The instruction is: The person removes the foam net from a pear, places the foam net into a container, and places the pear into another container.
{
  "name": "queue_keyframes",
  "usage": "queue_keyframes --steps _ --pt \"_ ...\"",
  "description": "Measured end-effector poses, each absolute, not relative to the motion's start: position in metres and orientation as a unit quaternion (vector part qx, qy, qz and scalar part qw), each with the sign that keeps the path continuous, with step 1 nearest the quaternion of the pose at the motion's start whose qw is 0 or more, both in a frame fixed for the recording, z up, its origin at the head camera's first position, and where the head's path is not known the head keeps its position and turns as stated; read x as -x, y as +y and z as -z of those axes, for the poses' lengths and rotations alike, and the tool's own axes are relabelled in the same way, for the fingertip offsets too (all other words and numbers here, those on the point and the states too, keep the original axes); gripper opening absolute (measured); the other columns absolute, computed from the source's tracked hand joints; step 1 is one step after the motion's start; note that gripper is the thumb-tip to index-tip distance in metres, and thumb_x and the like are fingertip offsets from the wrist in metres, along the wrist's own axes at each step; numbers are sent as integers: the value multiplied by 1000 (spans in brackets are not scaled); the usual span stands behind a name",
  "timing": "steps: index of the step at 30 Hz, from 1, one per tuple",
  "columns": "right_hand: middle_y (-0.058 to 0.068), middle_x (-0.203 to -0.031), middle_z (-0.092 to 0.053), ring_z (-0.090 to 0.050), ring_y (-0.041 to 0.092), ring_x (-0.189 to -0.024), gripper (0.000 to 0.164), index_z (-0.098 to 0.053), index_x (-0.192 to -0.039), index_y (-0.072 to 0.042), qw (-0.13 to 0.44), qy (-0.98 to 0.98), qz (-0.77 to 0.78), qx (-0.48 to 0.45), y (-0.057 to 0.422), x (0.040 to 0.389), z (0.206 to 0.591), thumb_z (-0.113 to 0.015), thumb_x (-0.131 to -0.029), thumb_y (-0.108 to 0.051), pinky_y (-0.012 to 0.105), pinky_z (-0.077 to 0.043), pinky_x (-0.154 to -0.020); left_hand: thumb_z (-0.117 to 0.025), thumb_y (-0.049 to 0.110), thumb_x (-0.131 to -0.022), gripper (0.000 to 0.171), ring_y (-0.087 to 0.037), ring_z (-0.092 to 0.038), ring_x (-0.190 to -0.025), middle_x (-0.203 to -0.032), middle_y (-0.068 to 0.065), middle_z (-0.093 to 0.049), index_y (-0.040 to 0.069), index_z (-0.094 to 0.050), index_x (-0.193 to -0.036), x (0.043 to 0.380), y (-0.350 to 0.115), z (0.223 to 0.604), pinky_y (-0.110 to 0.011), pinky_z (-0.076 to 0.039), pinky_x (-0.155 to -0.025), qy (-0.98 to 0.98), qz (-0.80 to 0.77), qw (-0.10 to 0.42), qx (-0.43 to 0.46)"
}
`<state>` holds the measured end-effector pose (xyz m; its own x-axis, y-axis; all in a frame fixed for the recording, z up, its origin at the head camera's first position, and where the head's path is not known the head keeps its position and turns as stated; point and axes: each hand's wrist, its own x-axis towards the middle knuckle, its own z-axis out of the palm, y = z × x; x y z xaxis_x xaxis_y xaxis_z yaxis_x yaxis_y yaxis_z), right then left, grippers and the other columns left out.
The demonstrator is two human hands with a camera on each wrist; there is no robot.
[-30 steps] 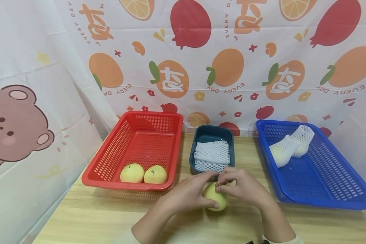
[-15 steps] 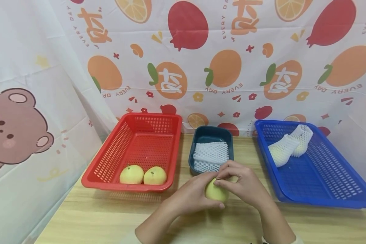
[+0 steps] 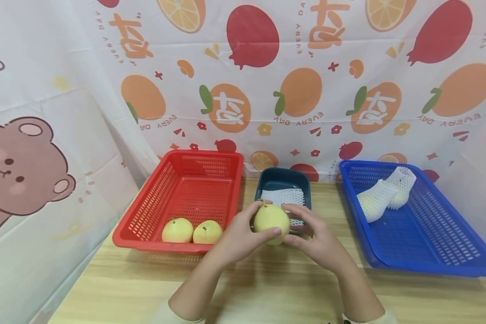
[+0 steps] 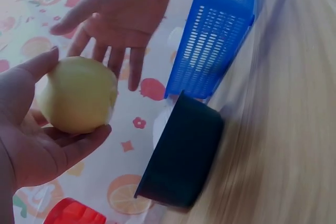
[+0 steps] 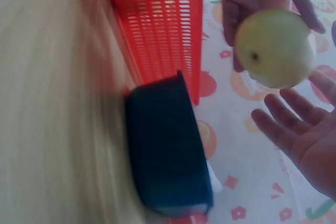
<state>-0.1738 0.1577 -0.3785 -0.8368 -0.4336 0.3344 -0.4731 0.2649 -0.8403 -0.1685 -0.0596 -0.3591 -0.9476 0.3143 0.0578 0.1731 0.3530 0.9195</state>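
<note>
My left hand (image 3: 240,235) grips a round yellow pear (image 3: 271,219) by its side, thumb across the front, above the wooden table. The stem points up and to the left in the head view. In the left wrist view, fingers and thumb curl round the pear (image 4: 79,95). My right hand (image 3: 319,239) is just right of the fruit, its fingers spread. Seen from the right wrist, that right hand (image 5: 315,142) has relaxed, parted fingers with a gap to the pear (image 5: 275,48). Behind the hands, a dark teal tray (image 3: 283,174) holds white foam net sleeves (image 3: 287,196), partly hidden.
On the left stands a red basket (image 3: 119,238) with two yellow pears (image 3: 177,230) at its near end. A blue basket (image 3: 421,270) on the right contains two pears in foam nets (image 3: 376,200). A printed cloth (image 3: 251,103) hangs behind the table.
The pear has been lifted and moved up and left with my left hand. My right hand, whose fingers were at the stem, has come away and spread.
</note>
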Motion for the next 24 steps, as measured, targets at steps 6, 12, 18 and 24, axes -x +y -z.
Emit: queue_keyframes --steps 6,12,18,24 --pt "-1 -147 -47 -57 30 -124 77 -43 -147 -30 -5 -800 -549 -242 132 177 382 -83 -80 -30 32 -54 -93 -75 48 -83 71 -22 -60 -105 -127 1 -56 24 -46 -142 168 -70 353 -32 -58 -79 816 -561 58 -128" --pt "-5 -142 -49 -56 24 -125 73 -48 -141 -31 30 -765 -599 -234 100 182 385 -84 -79 -22 31 -54 -92 -80 50 -76 80 -21 -56 -111 -131 7 -53 29 -43 -143 167 -86 345 -34 -58 -79 836 -541 31 -90" --pt "-5 -140 -49 -55 21 -124 78 -44 -144 -30 34 -732 -640 -232 63 187 389 -84 -79 -16 32 -53 -93 -84 45 -74 74 -21 -56 -106 -125 8 -56 31 -50 -138 171 -108 335 -34 -57 -74 860 -509 -18 -44" --pt "-5 -143 -50 -51 22 -131 82 -36 -150 -33 12 -754 -605 -255 32 185 398 -81 -82 -21 41 -47 -104 -82 47 -76 73 -25 -60 -101 -124 0 -58 25 -50 -138 179 -154 321 -33 -59 -71 887 -458 -49 -31"
